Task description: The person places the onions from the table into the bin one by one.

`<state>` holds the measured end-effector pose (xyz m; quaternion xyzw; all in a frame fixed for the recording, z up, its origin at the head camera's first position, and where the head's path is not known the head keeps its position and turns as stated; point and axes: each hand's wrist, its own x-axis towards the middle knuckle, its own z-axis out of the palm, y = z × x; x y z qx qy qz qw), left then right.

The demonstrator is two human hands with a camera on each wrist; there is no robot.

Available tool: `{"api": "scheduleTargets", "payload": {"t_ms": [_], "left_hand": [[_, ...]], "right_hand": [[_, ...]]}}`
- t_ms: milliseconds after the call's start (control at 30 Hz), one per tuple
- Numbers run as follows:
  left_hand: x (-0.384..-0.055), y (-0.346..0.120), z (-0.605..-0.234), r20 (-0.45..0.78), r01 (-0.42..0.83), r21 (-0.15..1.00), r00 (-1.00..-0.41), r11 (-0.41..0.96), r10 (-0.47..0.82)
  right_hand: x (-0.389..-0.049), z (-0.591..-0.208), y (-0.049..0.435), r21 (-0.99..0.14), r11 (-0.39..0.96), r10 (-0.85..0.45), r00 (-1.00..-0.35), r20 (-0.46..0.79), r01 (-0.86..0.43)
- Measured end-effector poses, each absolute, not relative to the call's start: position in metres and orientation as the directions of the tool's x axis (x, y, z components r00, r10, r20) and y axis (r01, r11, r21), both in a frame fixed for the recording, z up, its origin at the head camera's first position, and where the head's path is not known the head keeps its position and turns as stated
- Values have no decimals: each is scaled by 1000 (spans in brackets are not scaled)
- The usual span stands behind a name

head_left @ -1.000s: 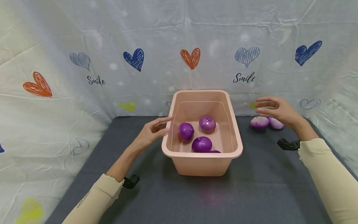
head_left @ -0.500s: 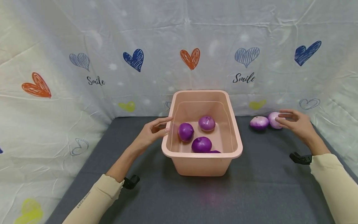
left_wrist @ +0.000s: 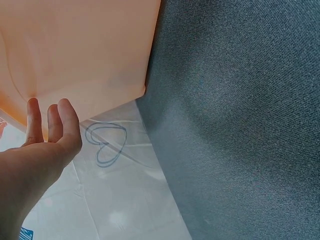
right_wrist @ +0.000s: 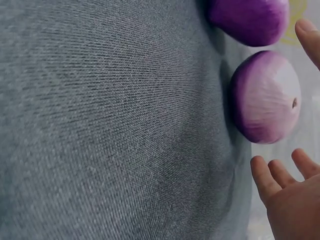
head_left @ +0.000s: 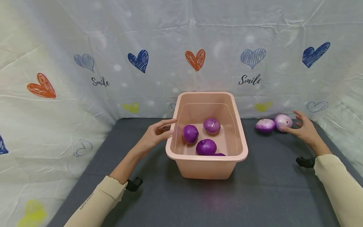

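Note:
A peach plastic bin (head_left: 205,167) stands on the dark table, with several purple onions inside; one of them (head_left: 206,147) lies toward the near end, another mostly hidden behind the near rim. My left hand (head_left: 154,134) rests its fingertips against the bin's left rim, fingers extended. At the back right, two purple-and-white onions lie side by side: a left one (head_left: 265,125) and a right one (head_left: 283,122). My right hand (head_left: 305,130) is spread at the right onion, thumb at its near side and fingers beyond it. The right wrist view shows a gap between fingers and onion (right_wrist: 267,97).
Dark grey cloth covers the table (head_left: 181,201). A white curtain (head_left: 158,34) printed with hearts and "Smile" hangs directly behind the bin and the two onions, and along both sides.
My right hand has moved right and down from above the two onions to the right onion's side, its fingers now spread wider. My left hand has stayed at the bin's rim.

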<state>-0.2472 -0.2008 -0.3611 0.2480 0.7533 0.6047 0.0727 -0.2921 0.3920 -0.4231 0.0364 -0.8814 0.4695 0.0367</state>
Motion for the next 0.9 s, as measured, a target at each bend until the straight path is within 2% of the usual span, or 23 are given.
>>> {"api": "scheduleTargets", "payload": {"t_ms": [433,900], "left_hand": [[-249,-200,-363,193,287,947,-866,143,461],[-248,-200,-362,188,287,945,-867,155,462]], "right_hand": [[-302,-429,392,-788,610,-29,-996,86,-86],[-311,-436,390,-785,612,-23,-994,106,-98]]}}
